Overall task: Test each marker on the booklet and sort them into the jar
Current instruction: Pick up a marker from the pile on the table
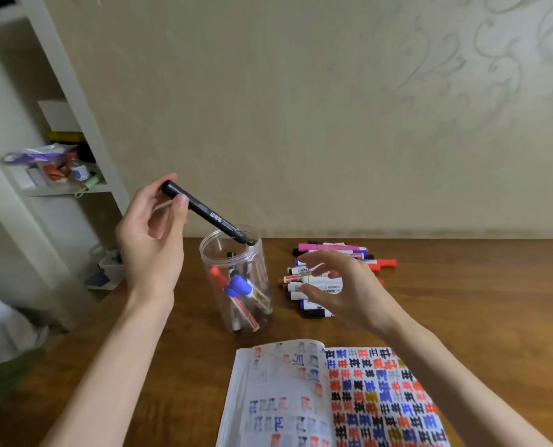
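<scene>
Beige wall (301, 108), perhaps papered — white shelves (74, 91)

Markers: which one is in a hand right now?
The black marker, pinched by the left hand, its lower end at the mouth of the jar. The rest lie in the pile beside the jar or already sit inside it.

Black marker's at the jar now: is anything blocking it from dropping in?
Nothing visible does. The jar has no lid on, and the black marker, pinched in the left hand, has its lower end at the open mouth. The markers inside leave room.
</scene>
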`<state>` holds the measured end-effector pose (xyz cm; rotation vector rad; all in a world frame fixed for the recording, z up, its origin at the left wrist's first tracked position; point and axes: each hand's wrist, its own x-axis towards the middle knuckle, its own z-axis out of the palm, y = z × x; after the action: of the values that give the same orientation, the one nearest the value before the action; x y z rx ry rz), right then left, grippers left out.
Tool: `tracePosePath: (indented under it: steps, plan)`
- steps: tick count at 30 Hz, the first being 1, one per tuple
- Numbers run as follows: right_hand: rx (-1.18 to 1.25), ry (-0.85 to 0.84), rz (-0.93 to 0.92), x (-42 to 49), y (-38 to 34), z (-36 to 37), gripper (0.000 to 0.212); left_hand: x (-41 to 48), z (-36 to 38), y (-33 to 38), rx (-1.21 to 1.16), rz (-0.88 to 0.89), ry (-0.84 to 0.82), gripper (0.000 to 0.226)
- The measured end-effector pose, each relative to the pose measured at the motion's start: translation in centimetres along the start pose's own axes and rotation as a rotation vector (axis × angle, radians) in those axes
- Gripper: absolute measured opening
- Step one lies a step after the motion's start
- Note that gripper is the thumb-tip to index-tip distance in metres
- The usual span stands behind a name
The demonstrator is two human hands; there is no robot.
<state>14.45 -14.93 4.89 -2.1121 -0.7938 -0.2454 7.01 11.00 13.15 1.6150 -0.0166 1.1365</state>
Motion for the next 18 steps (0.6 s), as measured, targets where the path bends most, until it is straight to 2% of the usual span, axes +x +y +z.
tracePosePath:
  steps: [3,7,9,12,18]
  plan:
    - [-0.042,-0.015,-0.001,-0.1,0.3,0.0,0.040,0.7,-0.4,-0.4,0.026,0.007,0.031,0.032]
    - [-0.079,-0.041,0.033,-0.2,0.9,-0.1,0.039,0.9,-0.4,-1.4,0.232,-0.071,-0.204,0.034]
    - [-0.096,-0.066,0.050,-0.2,1.1,-0.2,0.038,0.3,-0.1,-1.8,0.306,-0.112,-0.323,0.043]
    - [-0.119,-0.085,0.065,-0.3,1.6,-0.4,0.036,-0.6,0.2,-2.6,0.356,-0.121,-0.393,0.056]
    - [-0.121,-0.086,0.087,-0.3,2.2,-0.9,0.037,-1.1,0.2,-3.6,0.429,-0.021,-0.361,0.027]
